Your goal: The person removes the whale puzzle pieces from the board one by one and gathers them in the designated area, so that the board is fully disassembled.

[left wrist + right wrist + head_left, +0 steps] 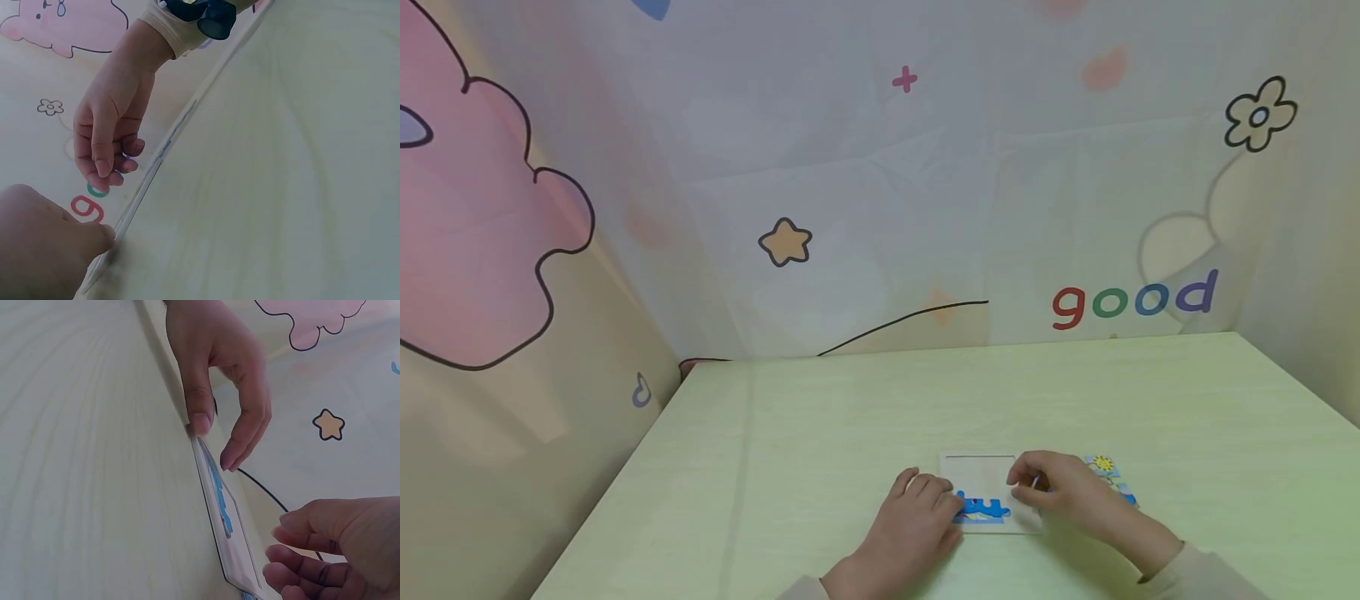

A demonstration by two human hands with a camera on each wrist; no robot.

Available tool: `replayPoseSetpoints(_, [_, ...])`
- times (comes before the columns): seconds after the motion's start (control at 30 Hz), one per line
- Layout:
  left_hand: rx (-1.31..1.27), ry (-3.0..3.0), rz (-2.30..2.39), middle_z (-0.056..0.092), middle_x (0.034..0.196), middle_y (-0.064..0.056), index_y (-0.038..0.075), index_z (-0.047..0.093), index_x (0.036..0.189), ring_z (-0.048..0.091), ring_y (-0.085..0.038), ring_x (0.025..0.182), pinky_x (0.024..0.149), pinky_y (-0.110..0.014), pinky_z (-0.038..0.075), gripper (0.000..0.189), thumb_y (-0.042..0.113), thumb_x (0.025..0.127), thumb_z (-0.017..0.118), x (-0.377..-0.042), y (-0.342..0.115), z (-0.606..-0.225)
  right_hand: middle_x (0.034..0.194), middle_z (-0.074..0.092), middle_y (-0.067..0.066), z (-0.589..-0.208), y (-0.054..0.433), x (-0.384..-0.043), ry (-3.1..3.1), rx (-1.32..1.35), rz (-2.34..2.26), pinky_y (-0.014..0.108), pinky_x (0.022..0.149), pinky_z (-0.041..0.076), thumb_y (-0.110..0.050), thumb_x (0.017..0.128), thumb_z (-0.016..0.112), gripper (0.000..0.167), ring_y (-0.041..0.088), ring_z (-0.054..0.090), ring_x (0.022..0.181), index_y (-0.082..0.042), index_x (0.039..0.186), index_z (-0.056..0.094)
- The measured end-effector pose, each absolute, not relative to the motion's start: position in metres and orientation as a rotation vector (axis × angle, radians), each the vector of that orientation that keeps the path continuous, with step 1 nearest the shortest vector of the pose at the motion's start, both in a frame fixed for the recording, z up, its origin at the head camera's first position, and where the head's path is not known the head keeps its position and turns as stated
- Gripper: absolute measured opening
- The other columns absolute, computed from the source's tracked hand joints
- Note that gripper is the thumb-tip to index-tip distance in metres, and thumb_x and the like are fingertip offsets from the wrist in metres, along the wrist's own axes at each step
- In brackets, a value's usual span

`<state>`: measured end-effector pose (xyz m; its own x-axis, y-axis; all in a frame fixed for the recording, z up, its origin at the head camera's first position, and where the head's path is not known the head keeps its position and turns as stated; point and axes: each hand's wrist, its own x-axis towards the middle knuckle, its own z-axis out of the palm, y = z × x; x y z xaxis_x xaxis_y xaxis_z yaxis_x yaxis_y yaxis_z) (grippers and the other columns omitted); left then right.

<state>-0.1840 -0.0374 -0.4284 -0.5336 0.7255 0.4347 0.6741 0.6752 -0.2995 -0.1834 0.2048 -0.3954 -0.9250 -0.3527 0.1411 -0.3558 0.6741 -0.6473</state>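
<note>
A flat pale puzzle tray [1027, 521] lies on the table, with blue puzzle pieces [983, 507] along its near side. My left hand [917, 512] rests at the tray's left end, fingertips at the blue pieces. The right wrist view shows the left thumb [200, 415] at the tray's corner and the fingers curving over its surface. Above the tray's right side is my right hand [1067, 492], fingers loosely bent, thumb and forefinger apart. No piece shows in the right hand [337, 547] from its own wrist view. The left wrist view does not show the tray.
More colourful puzzle pieces [1103, 464], one with a yellow sun, lie right of the tray, partly behind the right hand. The light green table [820, 433] reaches back to a printed cloth wall [880, 250]. Another cloth [550, 417] hangs along the left side.
</note>
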Motion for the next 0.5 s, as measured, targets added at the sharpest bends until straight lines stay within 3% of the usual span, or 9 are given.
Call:
replayPoseSetpoints(0.27, [-1.144,-2.398,0.037,0.066,0.109,0.012,0.023,0.07,0.105,0.058,-0.005,0.106,0.105,-0.038,0.041,0.02,0.035,0.09,0.066,-0.187,-0.039,-0.43,0.076,0.06,-0.006,-0.4,0.197,-0.187,-2.863,0.672,1.163,0.02,0.058,0.04,-0.015,0.087,0.068,0.006,-0.002,0.045,0.061,-0.009,0.089,0.065])
replayPoseSetpoints(0.5, [-1.183,-2.383,-0.008,0.068,0.105,0.01,0.02,0.069,0.103,0.06,-0.007,0.1,0.097,-0.029,0.045,0.018,0.032,0.09,0.067,-0.189,-0.038,-0.431,0.076,0.06,-0.006,-0.405,0.191,-0.188,-2.905,0.644,1.114,0.019,0.059,0.042,-0.014,0.086,0.069,0.006,-0.001,0.048,0.064,-0.009,0.087,0.066])
